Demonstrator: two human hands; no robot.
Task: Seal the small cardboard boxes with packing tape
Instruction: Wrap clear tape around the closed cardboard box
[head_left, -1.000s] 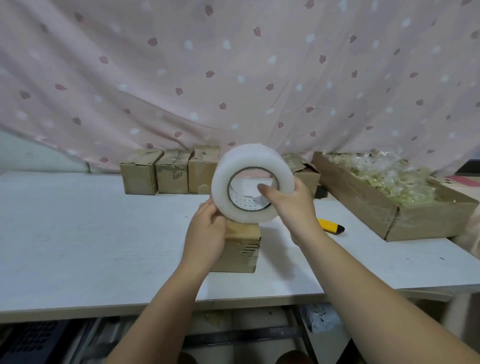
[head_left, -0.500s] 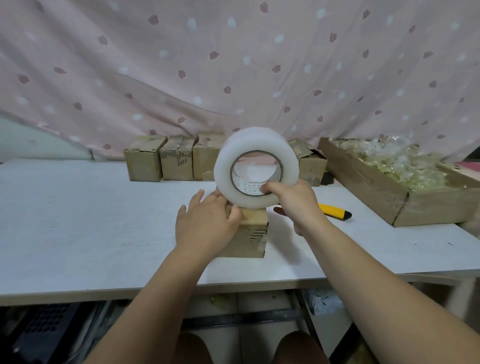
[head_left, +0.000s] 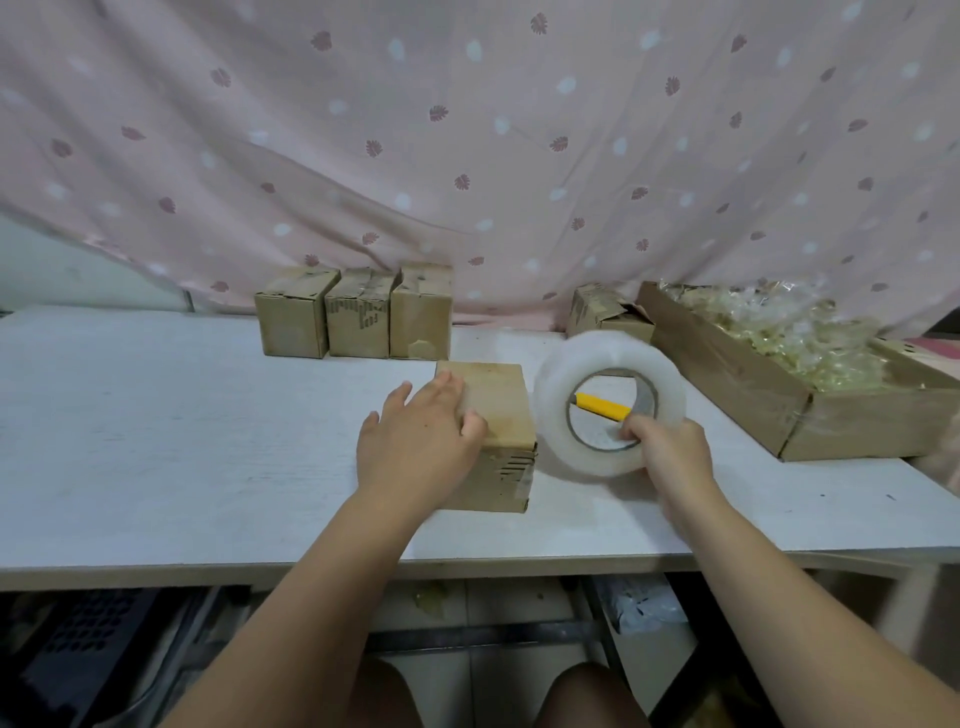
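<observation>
A small brown cardboard box (head_left: 501, 402) stands near the middle of the white table (head_left: 156, 441). My left hand (head_left: 415, 441) lies over its left side and top, fingers spread and the thumb on the top face. Just right of the box, my right hand (head_left: 667, 449) grips a large roll of clear packing tape (head_left: 608, 358) by its lower rim, fingers hooked through the core. The roll is upright and blurred. Three more small boxes (head_left: 358, 312) line up at the back of the table.
A yellow utility knife (head_left: 597, 404) shows through the roll's core. An opened small box (head_left: 605, 314) sits behind the roll. A long cardboard tray (head_left: 769, 395) of plastic-wrapped items fills the right side. A pink patterned curtain (head_left: 467, 156) hangs behind.
The tape roll has swung down from above the box to its right side. My left hand has slid onto the box's top and left side. The view has tilted down.
</observation>
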